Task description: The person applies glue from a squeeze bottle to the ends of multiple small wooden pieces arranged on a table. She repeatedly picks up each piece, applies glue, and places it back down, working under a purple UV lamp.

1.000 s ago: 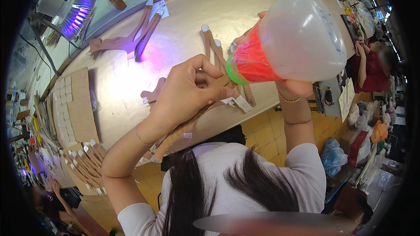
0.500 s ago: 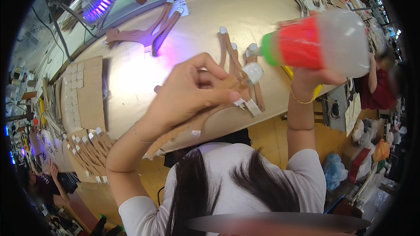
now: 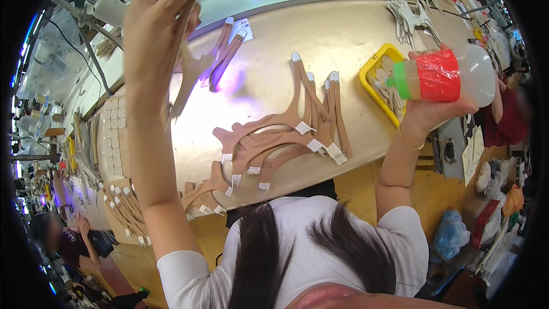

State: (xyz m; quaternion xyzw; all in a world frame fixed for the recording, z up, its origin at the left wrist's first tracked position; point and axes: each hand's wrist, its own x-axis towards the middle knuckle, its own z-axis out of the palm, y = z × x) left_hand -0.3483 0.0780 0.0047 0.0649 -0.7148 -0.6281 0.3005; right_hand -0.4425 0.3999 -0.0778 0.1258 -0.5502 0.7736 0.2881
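Pinches a blurred brown strip [image 3: 184, 83] in the raised left hand [image 3: 164, 18], far left of the bottle [image 3: 439, 75]; grips this sideways in the right hand [image 3: 438, 115], nozzle [image 3: 391, 82] leftward over the yellow tray [image 3: 366, 83].

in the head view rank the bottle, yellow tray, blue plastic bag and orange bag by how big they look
1. bottle
2. yellow tray, partly hidden behind the bottle
3. blue plastic bag
4. orange bag
The bottle also looks nearer the camera.
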